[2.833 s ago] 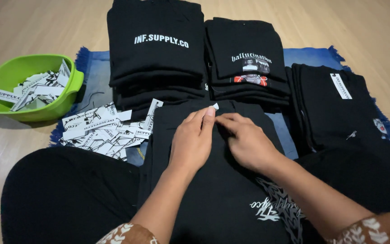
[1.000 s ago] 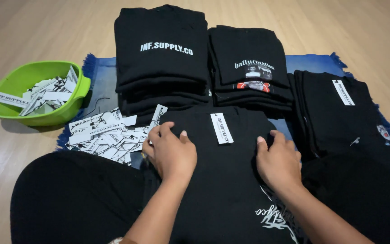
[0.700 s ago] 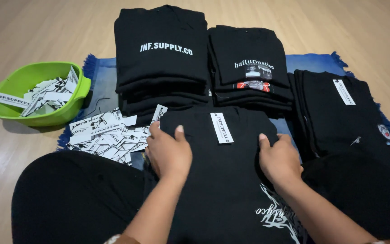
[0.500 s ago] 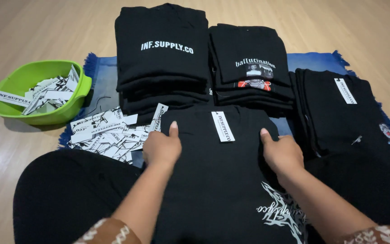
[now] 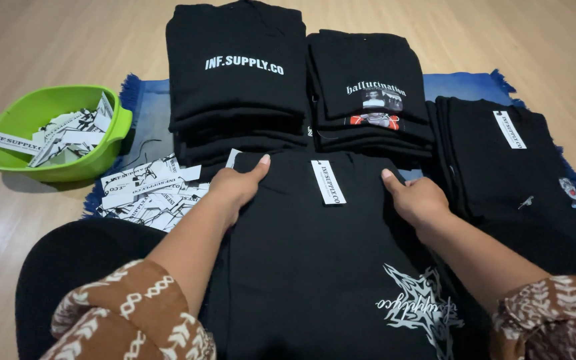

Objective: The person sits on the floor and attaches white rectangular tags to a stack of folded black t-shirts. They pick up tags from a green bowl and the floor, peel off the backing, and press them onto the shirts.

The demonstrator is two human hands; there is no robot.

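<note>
I see my left hand (image 5: 235, 187) and right hand (image 5: 418, 199) have slid outward since a moment ago, now gripping the side edges of the black T-shirt (image 5: 315, 267) in my lap, fingers curled, its white hang tag (image 5: 328, 181) between them.

Both arms reach forward, the left hand (image 5: 235, 188) and right hand (image 5: 420, 200) knuckles up, thumbs pointing inward.

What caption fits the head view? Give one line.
Left hand and right hand grip a tagged black shirt beside folded stacks.
</note>
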